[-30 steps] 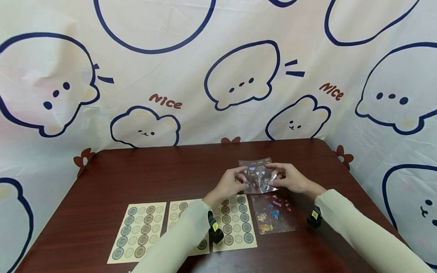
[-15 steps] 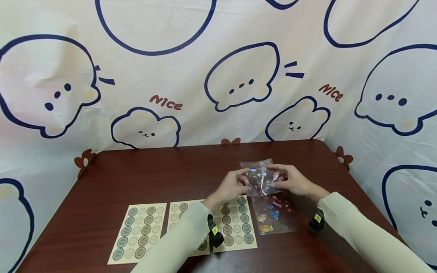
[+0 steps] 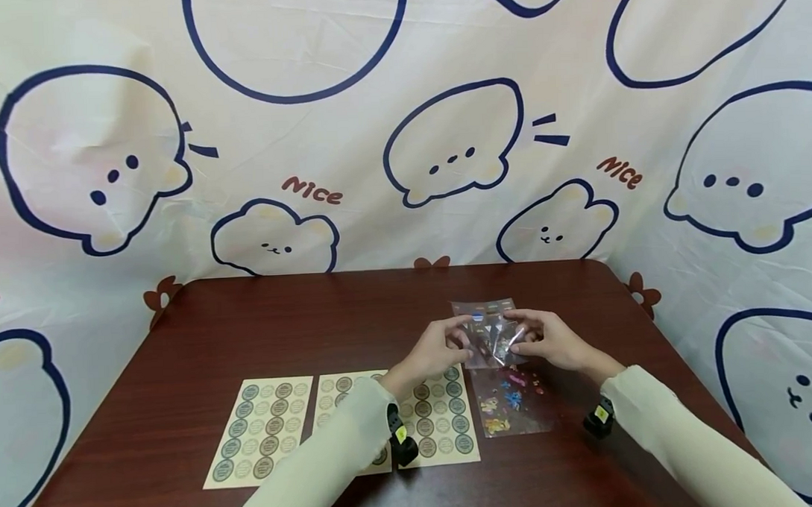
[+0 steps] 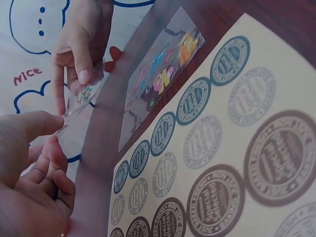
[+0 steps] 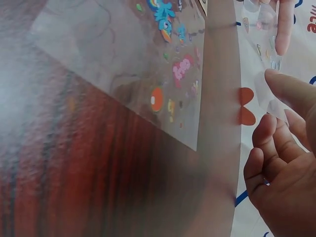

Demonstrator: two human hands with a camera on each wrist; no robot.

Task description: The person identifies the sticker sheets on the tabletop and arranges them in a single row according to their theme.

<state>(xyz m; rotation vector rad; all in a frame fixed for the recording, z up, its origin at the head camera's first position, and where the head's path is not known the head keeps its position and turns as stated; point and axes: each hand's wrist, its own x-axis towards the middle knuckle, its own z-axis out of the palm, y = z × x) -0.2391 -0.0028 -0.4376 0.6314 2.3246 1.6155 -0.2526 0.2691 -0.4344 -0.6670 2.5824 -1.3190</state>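
Observation:
A clear plastic sticker sheet (image 3: 493, 338) with small colourful pictures is held up over the right part of the table, creased and shiny in its middle. My left hand (image 3: 436, 351) pinches its left side, thumb against fingers. On the opposite side, my right hand (image 3: 555, 341) pinches it the same way. The right wrist view shows the thumb and curled fingers of the right hand (image 5: 291, 158) at the film's edge. Just below lies another clear sticker sheet (image 3: 524, 417) with yellow, blue and pink cartoon figures, its far edge overlapped in view by the held one.
Three cream sheets of round label stickers lie in a row: the left sheet (image 3: 254, 430), the middle sheet (image 3: 330, 394) partly under my left sleeve, and the right sheet (image 3: 439, 431). The brown table (image 3: 301, 317) ends at a printed cloth backdrop (image 3: 351, 233).
Both hands have come slightly nearer to me with the held sticker sheet, still pinching its sides. The sheets on the table have stayed in place.

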